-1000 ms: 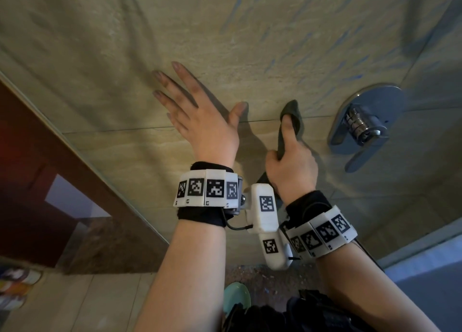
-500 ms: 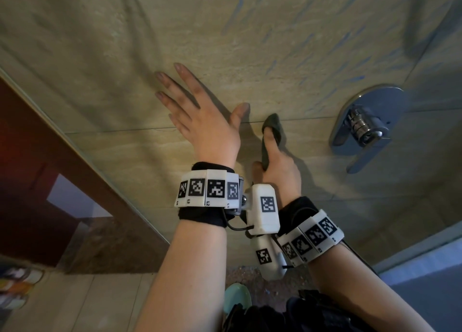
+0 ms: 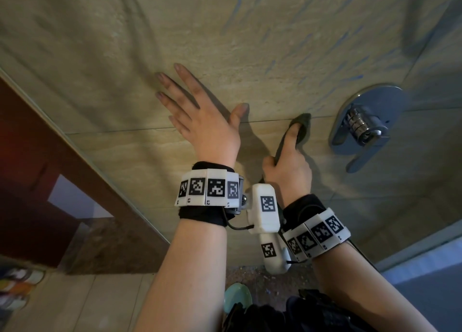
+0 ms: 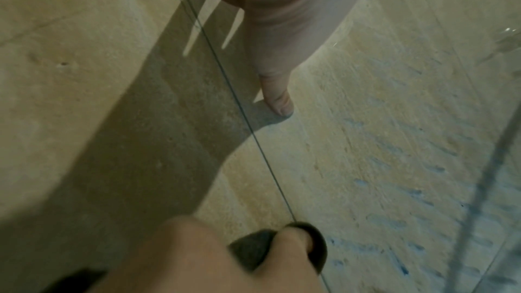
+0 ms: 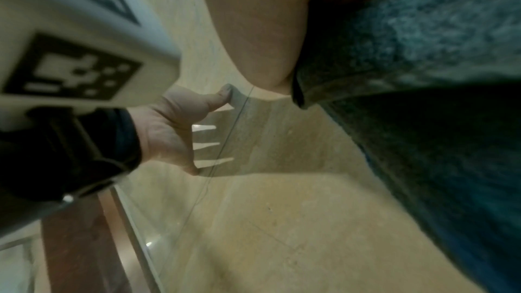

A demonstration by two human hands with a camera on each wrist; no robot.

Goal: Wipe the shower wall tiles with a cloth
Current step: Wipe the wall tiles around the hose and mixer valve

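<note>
Cloth, one dark folded piece, is being clamped in the right hand with a finger pressing it onto the grout line, while the left hand is bracing flat, fingers spread, on the shower wall tiles at its nine o'clock, the two hands near but apart. Wiping well probably means keeping flat, steady pressure and working in overlapping passes toward the single chrome valve handle at three o'clock. Two tile courses are meeting at that one seam.
</note>
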